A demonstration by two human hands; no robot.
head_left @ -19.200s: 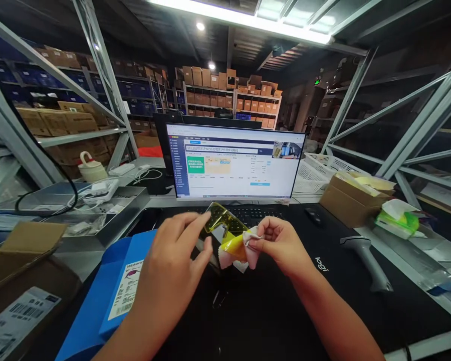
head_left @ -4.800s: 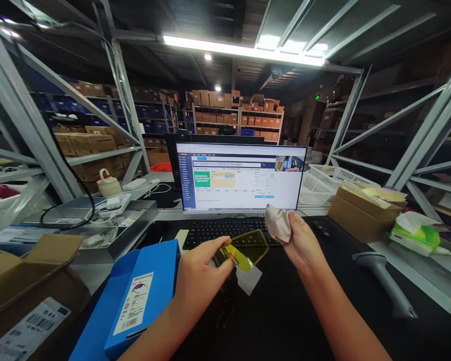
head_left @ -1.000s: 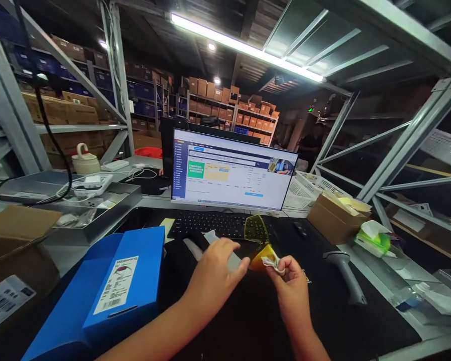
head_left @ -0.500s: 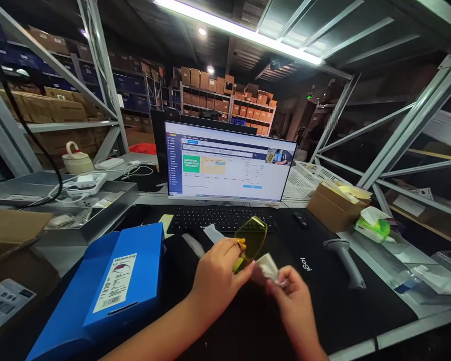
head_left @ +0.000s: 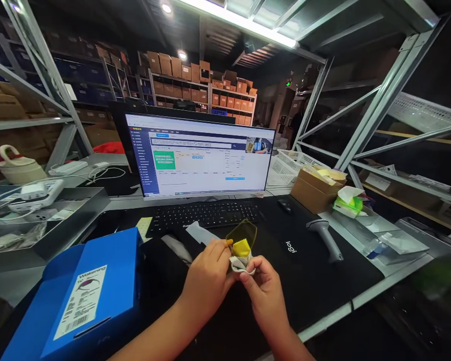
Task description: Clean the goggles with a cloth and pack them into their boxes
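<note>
My left hand is closed around a pair of yellow-tinted glasses, with one large lens showing past the fingers. In my right hand, thumb and fingers pinch a pale grey cloth with a zigzag edge. The cloth lies against the glasses, and its upper part looks bright yellow, apparently through the tinted lens. The two hands nearly touch above the black desk mat. To the left stands an open blue box with a printed label. A grey pouch-like item and a white strip lie behind my left hand.
A monitor stands behind the keyboard. Right of my hands are a barcode scanner, a mouse, a cardboard box and a green tissue pack. A grey tray with small parts sits at left.
My right hand has brought the cloth left onto the glasses. The glasses sit lower, with the lens tilted flatter. The view has turned to the right.
</note>
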